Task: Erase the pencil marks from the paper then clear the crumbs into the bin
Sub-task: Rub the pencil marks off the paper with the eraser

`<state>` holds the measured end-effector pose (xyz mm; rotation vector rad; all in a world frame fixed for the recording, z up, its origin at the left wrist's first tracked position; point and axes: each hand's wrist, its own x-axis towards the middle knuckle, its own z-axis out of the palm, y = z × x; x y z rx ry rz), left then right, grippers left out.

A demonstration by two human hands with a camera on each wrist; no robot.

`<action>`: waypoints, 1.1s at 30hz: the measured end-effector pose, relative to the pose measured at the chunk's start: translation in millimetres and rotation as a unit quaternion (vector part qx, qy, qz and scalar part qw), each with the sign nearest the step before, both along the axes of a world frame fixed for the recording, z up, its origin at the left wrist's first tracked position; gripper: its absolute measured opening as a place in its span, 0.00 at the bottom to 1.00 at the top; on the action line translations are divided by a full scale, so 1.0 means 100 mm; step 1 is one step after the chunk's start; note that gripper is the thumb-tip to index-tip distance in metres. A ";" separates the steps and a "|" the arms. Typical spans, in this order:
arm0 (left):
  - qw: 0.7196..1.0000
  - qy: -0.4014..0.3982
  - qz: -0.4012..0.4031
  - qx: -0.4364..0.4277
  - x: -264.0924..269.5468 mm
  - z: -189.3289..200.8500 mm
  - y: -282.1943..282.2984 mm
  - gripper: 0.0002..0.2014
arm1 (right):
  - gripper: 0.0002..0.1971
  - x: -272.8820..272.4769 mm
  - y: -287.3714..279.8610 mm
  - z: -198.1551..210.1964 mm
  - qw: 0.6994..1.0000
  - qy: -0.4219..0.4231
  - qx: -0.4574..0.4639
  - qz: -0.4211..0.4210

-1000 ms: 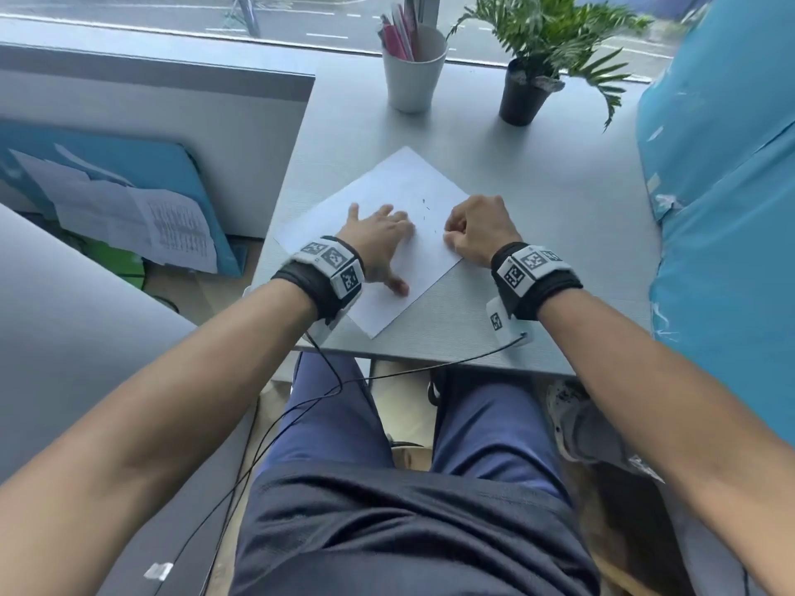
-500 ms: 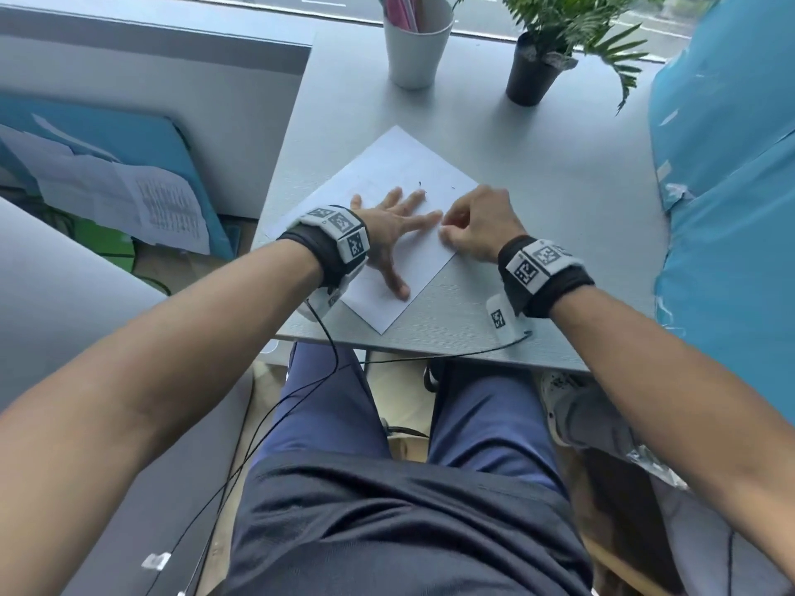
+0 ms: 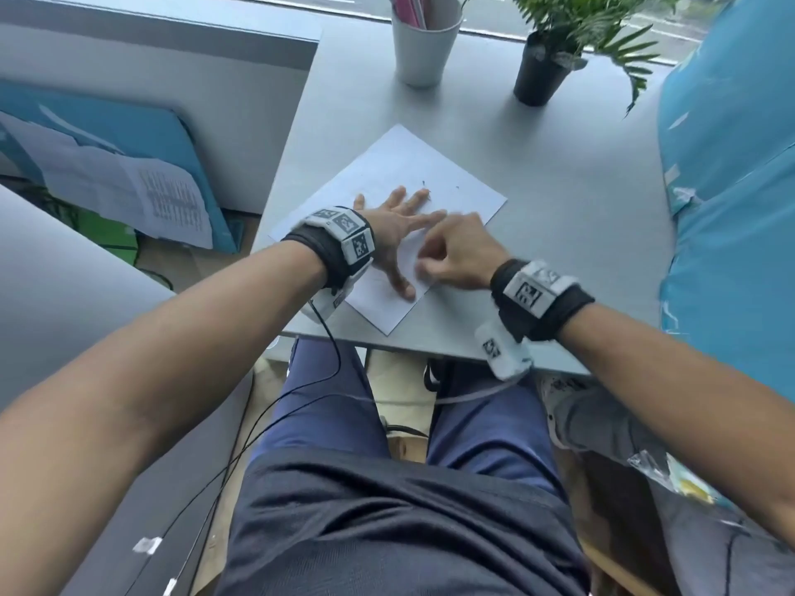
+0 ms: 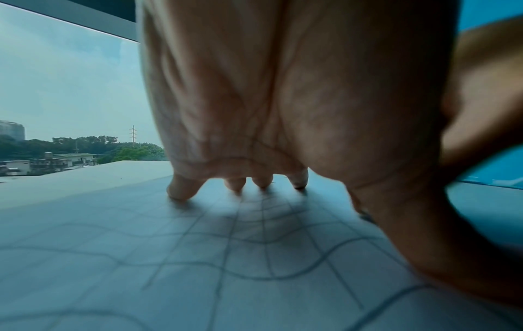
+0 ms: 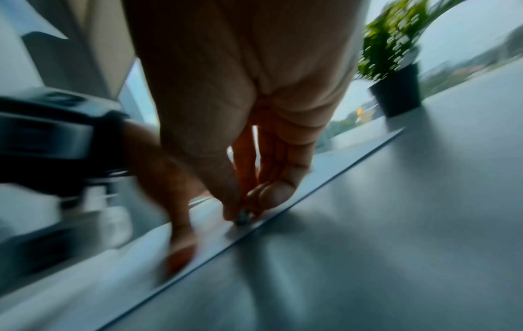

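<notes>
A white sheet of paper (image 3: pixel 404 165) lies at an angle on the grey table (image 3: pixel 559 234). The left wrist view shows faint pencil grid and wavy lines (image 4: pixel 226 257) on it. My left hand (image 3: pixel 404 234) lies flat on the sheet with fingers spread, its fingertips (image 4: pixel 181 190) pressing down. My right hand (image 3: pixel 423 268) is blurred and sits close beside the left thumb, near the sheet's right edge. It pinches a small dark eraser (image 5: pixel 242 218) against the paper. A few dark crumbs (image 3: pixel 423 182) lie just past the left fingertips.
A white cup of pens (image 3: pixel 426 40) and a potted plant (image 3: pixel 542 75) stand at the table's far side. A blue wrapped object (image 3: pixel 731 208) borders the table on the right. The table's front edge (image 3: pixel 430 352) is just behind my wrists.
My right hand has slid left across the paper toward the left thumb, still pinching. The left fingers have stretched out flatter on the sheet.
</notes>
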<state>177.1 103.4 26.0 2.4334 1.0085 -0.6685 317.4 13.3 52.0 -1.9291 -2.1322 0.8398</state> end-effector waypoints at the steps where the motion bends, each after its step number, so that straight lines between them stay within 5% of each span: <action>1: 1.000 0.001 0.002 -0.001 0.00 0.00 -0.01 0.73 | 0.05 0.12 0.13 0.01 0.999 -0.010 0.023 -0.041; 4: 1.000 0.003 0.012 -0.002 0.02 0.00 -0.05 0.72 | 0.05 0.24 0.25 0.02 0.993 -0.012 0.069 -0.098; 8: 1.000 0.005 0.011 -0.002 0.02 0.01 -0.06 0.74 | 0.04 -0.09 -0.09 -0.07 0.999 -0.001 0.000 0.036; 13: 1.000 -0.006 0.023 -0.009 0.00 0.02 -0.11 0.74 | 0.05 0.32 0.30 -0.01 0.991 -0.023 0.077 -0.108; 18: 1.000 -0.004 0.012 -0.013 -0.01 0.00 -0.09 0.76 | 0.03 -0.12 -0.14 -0.02 0.999 -0.004 -0.014 0.043; 23: 1.000 -0.014 0.016 -0.009 -0.02 0.02 -0.13 0.75 | 0.07 0.32 0.33 0.01 0.992 -0.036 0.070 -0.102; 28: 1.000 0.005 0.006 -0.007 0.00 0.02 -0.13 0.77 | 0.03 -0.12 -0.09 -0.07 0.999 0.001 -0.004 0.039; 33: 1.000 -0.010 0.021 -0.013 -0.02 0.02 -0.15 0.76 | 0.06 0.27 0.33 0.02 0.994 -0.039 0.061 -0.080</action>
